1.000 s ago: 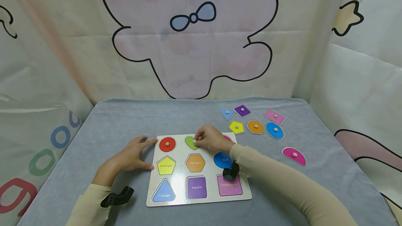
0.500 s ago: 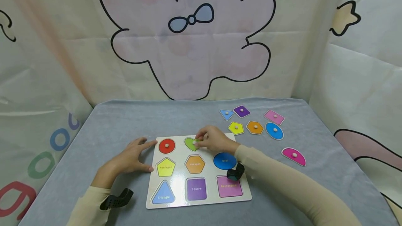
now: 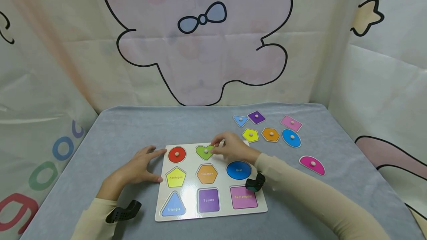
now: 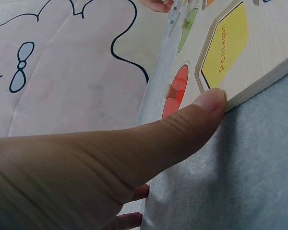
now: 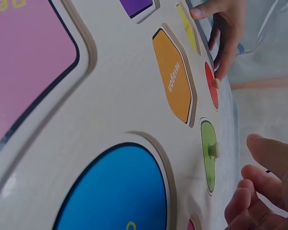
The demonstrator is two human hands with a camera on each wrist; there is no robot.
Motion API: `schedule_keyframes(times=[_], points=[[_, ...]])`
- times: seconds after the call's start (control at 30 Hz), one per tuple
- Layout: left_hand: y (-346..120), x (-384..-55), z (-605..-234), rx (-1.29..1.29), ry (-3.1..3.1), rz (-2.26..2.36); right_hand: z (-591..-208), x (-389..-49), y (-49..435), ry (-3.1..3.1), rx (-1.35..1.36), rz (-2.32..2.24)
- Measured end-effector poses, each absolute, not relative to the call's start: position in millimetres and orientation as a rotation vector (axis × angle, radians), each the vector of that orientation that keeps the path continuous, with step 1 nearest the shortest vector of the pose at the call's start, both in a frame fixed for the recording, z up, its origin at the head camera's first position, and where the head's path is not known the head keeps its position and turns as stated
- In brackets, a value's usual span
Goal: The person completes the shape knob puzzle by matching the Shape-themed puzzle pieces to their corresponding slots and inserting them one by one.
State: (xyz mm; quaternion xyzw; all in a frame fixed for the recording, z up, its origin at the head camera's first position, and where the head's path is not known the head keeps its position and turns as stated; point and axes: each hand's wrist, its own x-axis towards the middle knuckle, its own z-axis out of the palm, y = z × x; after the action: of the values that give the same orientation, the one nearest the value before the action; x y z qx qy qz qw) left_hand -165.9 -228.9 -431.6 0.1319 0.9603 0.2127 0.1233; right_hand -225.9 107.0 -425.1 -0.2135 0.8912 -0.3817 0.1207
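Note:
A white shape puzzle board [image 3: 191, 195] lies on the cloth-covered table. Its heart recess holds a green heart piece [image 3: 201, 153], seated flat with its knob up. Just right of that knob is my right hand [image 3: 233, 148], thumb and index finger parted; the right wrist view shows a gap between the fingers and the green piece [image 5: 208, 167]. My left hand [image 3: 141, 166] touches the board's left edge with thumb and index finger spread, and the left wrist view has the thumb [image 4: 211, 100] on the rim. A red circle piece [image 3: 173, 157] sits in the upper left recess.
Loose knobbed pieces lie behind and right of the board: blue triangle [image 3: 240, 123], purple square [image 3: 252, 117], yellow pentagon [image 3: 247, 136], orange hexagon [image 3: 268, 138], blue oval [image 3: 290, 143], pink rectangle [image 3: 288, 125] and magenta semicircle [image 3: 318, 168]. A printed curtain [image 3: 200, 69] hangs behind.
My right hand has let go of the heart piece's knob and drawn back slightly to the right, leaving the heart in its recess. The left hand stays at the board's edge.

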Motion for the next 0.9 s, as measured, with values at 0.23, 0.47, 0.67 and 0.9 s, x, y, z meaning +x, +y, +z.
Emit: schedule_keyframes(times=[0.23,0.47,0.67,0.9], points=[[-227.8,-166.4,-431.3,0.385,2.801,0.615,-421.6,-225.2,114.1,2.644,-0.623,-1.076],[-226.5,-167.1,-430.8,0.378,2.800,0.612,-418.9,-225.1,117.8,2.670,-0.598,-1.069],[-228.0,-169.3,-432.2,0.387,2.796,0.603,-418.0,-226.5,118.0,2.672,-0.606,-1.067],[-230.3,-168.9,-432.4,0.407,2.796,0.605,-412.6,-224.5,121.2,2.675,-0.628,-1.082]])
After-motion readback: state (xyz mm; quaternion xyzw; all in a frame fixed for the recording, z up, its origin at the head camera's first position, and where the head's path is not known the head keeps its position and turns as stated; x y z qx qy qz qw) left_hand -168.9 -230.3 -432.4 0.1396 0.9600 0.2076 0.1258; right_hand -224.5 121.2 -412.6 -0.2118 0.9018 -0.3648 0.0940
